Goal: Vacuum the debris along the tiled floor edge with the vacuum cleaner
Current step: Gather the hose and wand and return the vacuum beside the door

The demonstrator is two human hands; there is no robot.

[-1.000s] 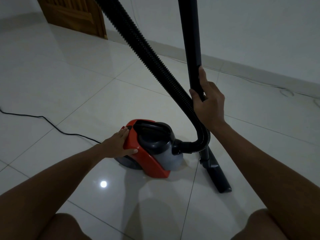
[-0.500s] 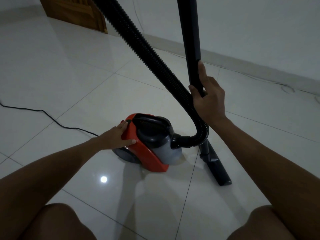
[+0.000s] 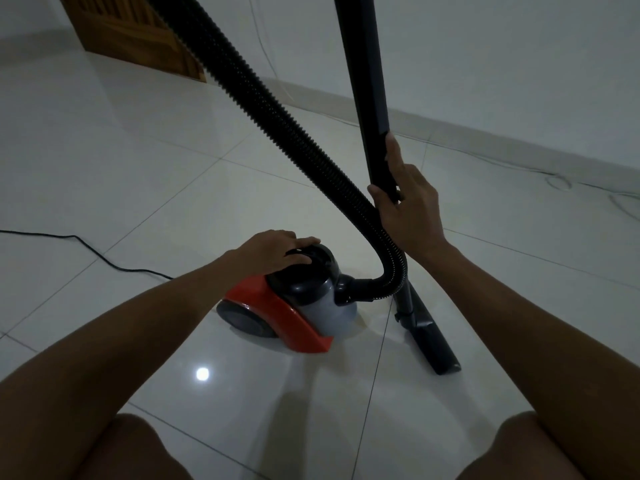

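Observation:
A red and grey canister vacuum cleaner (image 3: 277,317) sits on the white tiled floor in front of me. My left hand (image 3: 270,252) lies on its black top handle, thumb and fingers closed around it. A ribbed black hose (image 3: 277,109) rises from the canister's front toward the upper left. My right hand (image 3: 408,213) grips the upright dark wand (image 3: 367,81) near its lower joint. The wand's floor nozzle (image 3: 436,341) rests on the tiles just right of the canister. No debris can be made out in the dim light.
A black power cord (image 3: 86,245) trails across the tiles to the left. The skirting at the floor edge (image 3: 485,133) runs along the white wall behind, with a thin wire (image 3: 554,178) lying beside it. A wooden door (image 3: 138,36) stands at the upper left. My knees show at the bottom.
My left hand has moved from the canister's red rear side up onto its black top handle. The right hand keeps its grip on the wand, and the view has shifted slightly.

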